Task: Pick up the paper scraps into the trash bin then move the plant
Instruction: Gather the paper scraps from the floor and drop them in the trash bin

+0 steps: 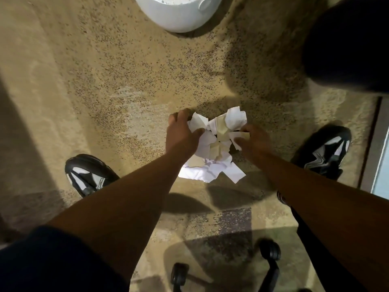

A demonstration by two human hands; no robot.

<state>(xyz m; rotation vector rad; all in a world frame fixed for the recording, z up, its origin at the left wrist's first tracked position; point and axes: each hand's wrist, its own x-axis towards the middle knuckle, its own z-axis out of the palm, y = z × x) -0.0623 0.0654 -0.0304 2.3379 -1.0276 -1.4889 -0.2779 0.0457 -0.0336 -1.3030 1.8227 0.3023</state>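
Both hands clutch a heap of paper scraps (212, 144) on the carpet (105, 81) between two shoes: left hand (182, 133) curled on its left edge, right hand (249, 140) pinching the right. A white planter (179, 13) stands far beyond.
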